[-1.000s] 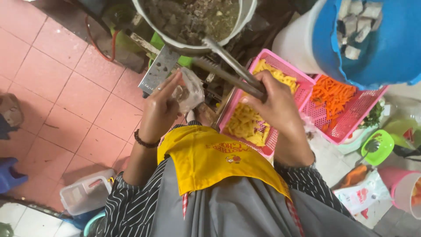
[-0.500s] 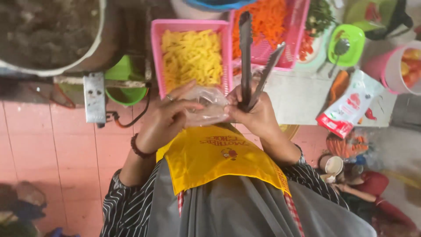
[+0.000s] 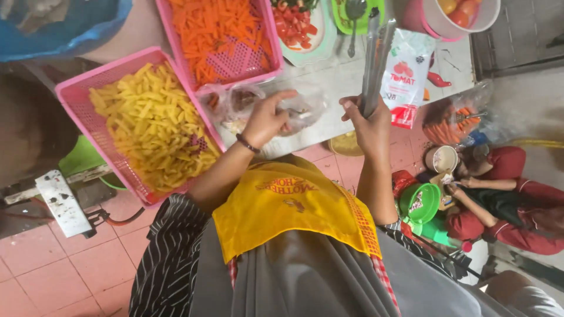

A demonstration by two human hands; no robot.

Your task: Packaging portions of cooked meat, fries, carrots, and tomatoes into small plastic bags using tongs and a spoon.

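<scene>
While our left hand (image 3: 267, 120) pinches open a clear plastic bag (image 3: 294, 108) on the white counter (image 3: 329, 82) & our right hand (image 3: 367, 120) stays clamped on metal tongs (image 3: 376, 53), we're prob. mid-bagging; next move needs tongs lowered to the bag mouth.

Both forearms reach forward. The left hand (image 3: 267, 120) curls with fingers pinched together; the right hand (image 3: 370, 120) is clenched in a fist, wrist straight.

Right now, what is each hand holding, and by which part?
Left hand grips the clear plastic bag at its top edge; right hand holds metal tongs by their lower end.
</scene>
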